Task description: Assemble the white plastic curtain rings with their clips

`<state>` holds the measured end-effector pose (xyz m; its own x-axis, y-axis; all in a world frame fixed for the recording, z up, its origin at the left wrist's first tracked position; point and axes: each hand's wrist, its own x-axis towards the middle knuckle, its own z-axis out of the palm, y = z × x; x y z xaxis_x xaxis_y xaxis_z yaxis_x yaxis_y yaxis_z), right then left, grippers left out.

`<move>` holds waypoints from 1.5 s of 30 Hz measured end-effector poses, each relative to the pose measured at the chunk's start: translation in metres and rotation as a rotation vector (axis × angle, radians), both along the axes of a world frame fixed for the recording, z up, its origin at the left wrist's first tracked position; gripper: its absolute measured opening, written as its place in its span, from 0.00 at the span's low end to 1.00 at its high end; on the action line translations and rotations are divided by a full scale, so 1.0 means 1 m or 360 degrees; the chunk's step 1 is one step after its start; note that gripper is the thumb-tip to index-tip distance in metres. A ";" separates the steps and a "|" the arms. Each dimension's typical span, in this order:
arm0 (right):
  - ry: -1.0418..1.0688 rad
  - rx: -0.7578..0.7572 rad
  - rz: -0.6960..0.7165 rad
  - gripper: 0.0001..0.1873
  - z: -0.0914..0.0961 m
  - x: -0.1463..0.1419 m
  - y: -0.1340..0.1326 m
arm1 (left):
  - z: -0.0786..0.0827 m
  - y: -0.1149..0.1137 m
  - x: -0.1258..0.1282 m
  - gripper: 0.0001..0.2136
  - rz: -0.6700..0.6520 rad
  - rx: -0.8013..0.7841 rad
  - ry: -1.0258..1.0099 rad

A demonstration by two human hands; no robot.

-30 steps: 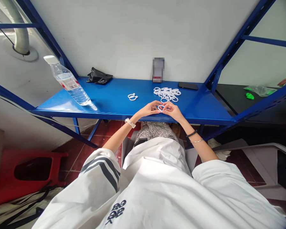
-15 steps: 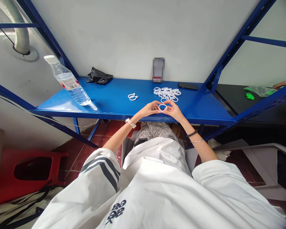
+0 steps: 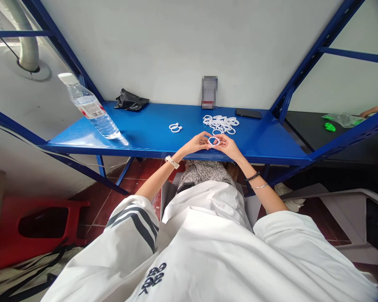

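Between my two hands is a white ring [image 3: 213, 138], held over the front edge of the blue table [image 3: 138, 136]. My left hand [image 3: 199, 143] pinches the ring's left side, and my right hand [image 3: 226, 145] grips its right side. The thumbs meet near a small joint at the ring's lower edge; whether that joint is open or closed is too small to tell. Just beyond my fingers lies a heap of several similar white rings [image 3: 222, 122]. Farther left on the tabletop rests a small group of white rings [image 3: 175, 128], which overlap one another.
A water bottle [image 3: 93, 109] stands on the table's left. A black plastic bag [image 3: 131, 100] and a blurred upright phone-like object [image 3: 209, 93] are along the wall. A black phone [image 3: 248, 113] lies behind the heap. At right, another person's hand [image 3: 373, 111] is near a clear bag [image 3: 345, 120].
Both hands have shifted very slightly with the ring, which sits a little lower and more to the left. The heap and the other rings are unmoved.
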<state>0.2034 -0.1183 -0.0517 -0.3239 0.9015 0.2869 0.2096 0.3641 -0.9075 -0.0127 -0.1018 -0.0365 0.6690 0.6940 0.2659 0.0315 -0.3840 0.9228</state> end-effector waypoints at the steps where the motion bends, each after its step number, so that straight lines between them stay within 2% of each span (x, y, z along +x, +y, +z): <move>1: -0.0008 -0.0005 0.0014 0.33 0.001 0.000 -0.001 | 0.000 0.000 0.000 0.28 0.0000 -0.0005 -0.0004; 16: 0.0084 0.0039 0.0129 0.31 0.001 0.000 -0.001 | -0.002 0.001 0.001 0.28 0.0022 -0.0055 0.0000; 22: 0.0040 0.0132 0.0046 0.31 0.001 -0.003 -0.003 | 0.000 0.000 0.001 0.23 -0.0003 -0.0065 0.0078; 32: -0.0009 0.0232 -0.0057 0.31 -0.003 -0.007 -0.005 | 0.001 0.002 -0.001 0.23 -0.0089 0.0069 0.0133; 45: -0.0067 0.0229 -0.0033 0.32 0.002 -0.010 -0.009 | 0.003 0.000 -0.001 0.22 -0.0047 -0.0066 0.0078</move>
<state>0.1934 -0.1276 -0.0498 -0.3204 0.8587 0.3999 0.2552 0.4848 -0.8366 -0.0135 -0.1019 -0.0338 0.7009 0.6834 0.2040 0.0660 -0.3470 0.9356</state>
